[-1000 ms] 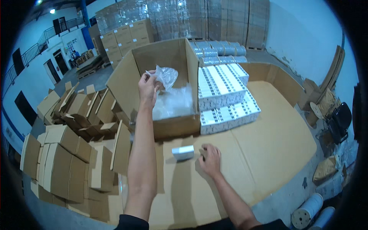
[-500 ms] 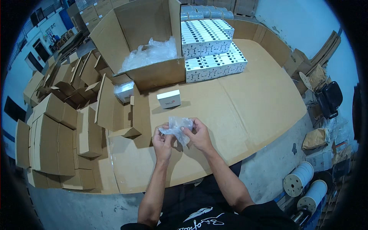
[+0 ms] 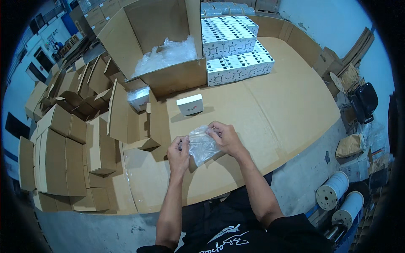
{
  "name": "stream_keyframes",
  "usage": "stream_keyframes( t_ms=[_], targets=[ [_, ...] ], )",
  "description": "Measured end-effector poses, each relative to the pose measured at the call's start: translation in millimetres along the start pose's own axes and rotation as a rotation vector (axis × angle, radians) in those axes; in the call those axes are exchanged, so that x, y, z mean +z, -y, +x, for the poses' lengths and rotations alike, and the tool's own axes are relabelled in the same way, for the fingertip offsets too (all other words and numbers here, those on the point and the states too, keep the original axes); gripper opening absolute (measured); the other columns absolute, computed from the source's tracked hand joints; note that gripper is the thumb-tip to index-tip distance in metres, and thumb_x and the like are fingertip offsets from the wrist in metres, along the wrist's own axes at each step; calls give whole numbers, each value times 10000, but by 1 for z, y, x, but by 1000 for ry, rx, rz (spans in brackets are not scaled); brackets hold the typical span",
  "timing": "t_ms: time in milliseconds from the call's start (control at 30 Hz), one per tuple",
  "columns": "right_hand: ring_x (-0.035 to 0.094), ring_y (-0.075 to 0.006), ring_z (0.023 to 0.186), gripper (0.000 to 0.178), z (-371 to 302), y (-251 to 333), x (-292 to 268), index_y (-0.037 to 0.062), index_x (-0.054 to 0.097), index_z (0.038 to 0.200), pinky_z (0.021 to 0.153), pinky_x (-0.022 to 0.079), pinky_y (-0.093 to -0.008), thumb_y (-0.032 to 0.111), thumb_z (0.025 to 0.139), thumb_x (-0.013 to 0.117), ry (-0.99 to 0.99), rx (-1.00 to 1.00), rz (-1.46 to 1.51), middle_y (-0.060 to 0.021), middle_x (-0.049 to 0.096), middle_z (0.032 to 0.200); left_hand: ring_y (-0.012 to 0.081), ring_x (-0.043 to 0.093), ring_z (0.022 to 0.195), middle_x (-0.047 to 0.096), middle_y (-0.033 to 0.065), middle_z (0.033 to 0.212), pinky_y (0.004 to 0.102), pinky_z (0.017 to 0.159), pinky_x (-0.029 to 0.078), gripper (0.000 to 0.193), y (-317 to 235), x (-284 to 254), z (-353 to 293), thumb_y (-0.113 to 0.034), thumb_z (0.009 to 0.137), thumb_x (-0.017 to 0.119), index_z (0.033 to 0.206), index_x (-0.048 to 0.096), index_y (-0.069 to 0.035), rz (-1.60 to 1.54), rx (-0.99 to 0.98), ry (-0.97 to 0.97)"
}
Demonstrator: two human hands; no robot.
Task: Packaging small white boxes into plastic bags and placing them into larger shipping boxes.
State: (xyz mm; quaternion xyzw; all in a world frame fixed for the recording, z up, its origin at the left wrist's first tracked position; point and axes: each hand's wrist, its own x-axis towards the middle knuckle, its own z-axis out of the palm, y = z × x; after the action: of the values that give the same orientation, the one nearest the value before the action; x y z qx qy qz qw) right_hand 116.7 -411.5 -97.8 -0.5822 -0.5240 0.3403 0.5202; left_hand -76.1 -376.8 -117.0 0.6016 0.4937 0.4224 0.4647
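A clear plastic bag [image 3: 202, 145] is stretched between my two hands above the cardboard-covered table. My left hand [image 3: 179, 154] pinches its left edge, and my right hand [image 3: 225, 138] grips the upper right edge between thumb and fingers. Just beyond the bag stands a small white box [image 3: 190, 105], touched by neither hand. To the left of that box is an open brown carton [image 3: 137, 126], with plastic-wrapped white boxes [image 3: 139, 98] at its far end.
A large open carton [image 3: 175, 80] full of clear plastic bags [image 3: 166, 57] stands at the back. Stacked white printed boxes [image 3: 240, 69] sit right of it. Several empty brown cartons [image 3: 55, 156] crowd the left side. Cable spools [image 3: 333, 189] lie on the floor at right.
The crumpled plastic bag is now spread wider and flatter. My right hand has moved slightly right and up, away from the left. The view has shifted a little.
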Motion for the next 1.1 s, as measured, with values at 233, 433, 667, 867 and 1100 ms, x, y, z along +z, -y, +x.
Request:
stream_keyframes(
  t_ms=[233, 433, 667, 867, 1100],
  targets=[
    [547, -120, 569, 236, 12, -17, 0, -16, 607, 1099, 564, 485, -280, 126, 936, 701, -291, 24, 33, -76, 634, 782, 56, 560, 695, 551, -9, 723, 250, 489, 417, 275, 11, -4, -1, -224, 1061, 554, 870, 558, -27, -223, 50, -34],
    [610, -111, 612, 340, -41, -1, 44, -18, 526, 1200, 551, 503, -234, 110, 940, 705, -313, 198, 551, -56, 625, 901, 45, 529, 687, 570, -7, 815, 223, 536, 425, 133, -4, 9, -3, -182, 1059, 557, 1012, 519, -64, -458, -67, -166],
    [592, -72, 614, 259, -35, 4, 35, -46, 553, 1125, 536, 489, -228, 60, 937, 696, -142, 319, 371, -48, 641, 810, 69, 560, 737, 602, 25, 880, 229, 641, 482, 102, 15, 2, -1, -149, 1044, 578, 1054, 507, -77, -573, -87, -133],
    [588, -66, 652, 188, -36, -2, 7, -30, 562, 1099, 570, 483, -225, 60, 963, 657, 6, 314, 383, -17, 626, 782, 86, 575, 892, 610, 19, 962, 249, 755, 489, 177, -13, 6, -3, -153, 1028, 603, 1144, 487, -89, -924, -205, -148],
    [588, -77, 696, 196, -49, 9, 9, 1, 554, 1128, 609, 494, -234, 39, 960, 647, 241, 283, 291, -31, 635, 819, 46, 515, 792, 571, -35, 860, 217, 707, 436, 110, 0, 1, -1, -124, 989, 662, 1031, 591, -51, -332, -196, -18]
  ],
)
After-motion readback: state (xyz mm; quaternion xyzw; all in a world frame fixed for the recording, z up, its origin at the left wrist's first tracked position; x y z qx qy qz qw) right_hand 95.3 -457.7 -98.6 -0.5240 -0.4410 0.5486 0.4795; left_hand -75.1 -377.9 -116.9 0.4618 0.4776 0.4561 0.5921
